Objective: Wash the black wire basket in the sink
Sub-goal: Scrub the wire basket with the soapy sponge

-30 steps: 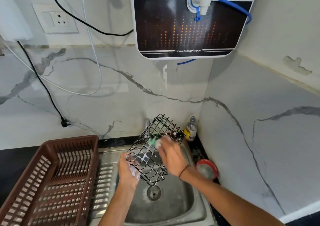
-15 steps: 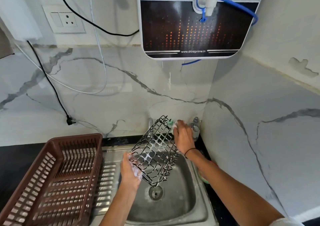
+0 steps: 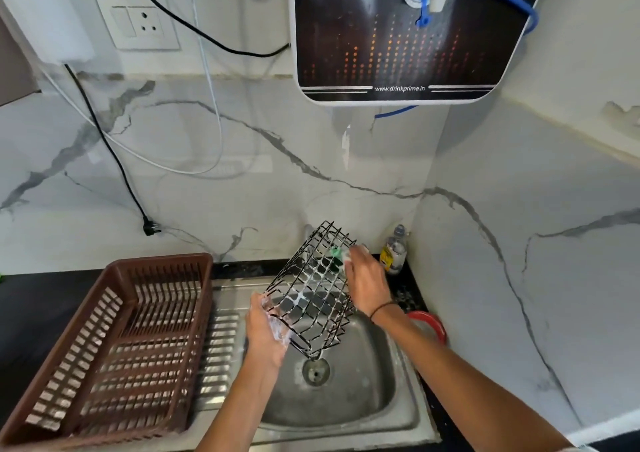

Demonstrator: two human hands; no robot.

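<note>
Currently, your left hand grips the lower end of the black wire basket, held tilted above the sink drain. Your right hand presses what appears to be a green scrubber against the upper wires. Soapy fingers may slip, dropping the basket into the basin. Foam clings across the black grid.

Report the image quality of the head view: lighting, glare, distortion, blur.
Head view: bright, even light; wide-angle lens bows the wall edges and the brown dish rack; soft glare on the steel sink; the water purifier casts a shadow on the marble; the black wire basket is sharp, while both hands, left and right, look slightly soft.
</note>
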